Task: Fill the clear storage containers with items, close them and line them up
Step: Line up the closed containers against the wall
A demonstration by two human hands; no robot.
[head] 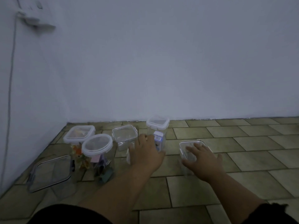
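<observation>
Head view shows clear plastic containers on the tiled floor (226, 139) by a plain wall (161, 62). Right hand (203, 160) lies flat, fingers spread, on the lid of a square container (182, 147). Left hand (145, 152) is curled around a tall jar (157, 131). Round jar (97, 145) holds coloured pieces.

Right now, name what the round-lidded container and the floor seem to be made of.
Round-lidded container: likely clear glossy plastic, since its contents show through; the lid's rim looks milky white. Floor: apparently matte ceramic or stone tile, judging by the dark grout lines.
</observation>
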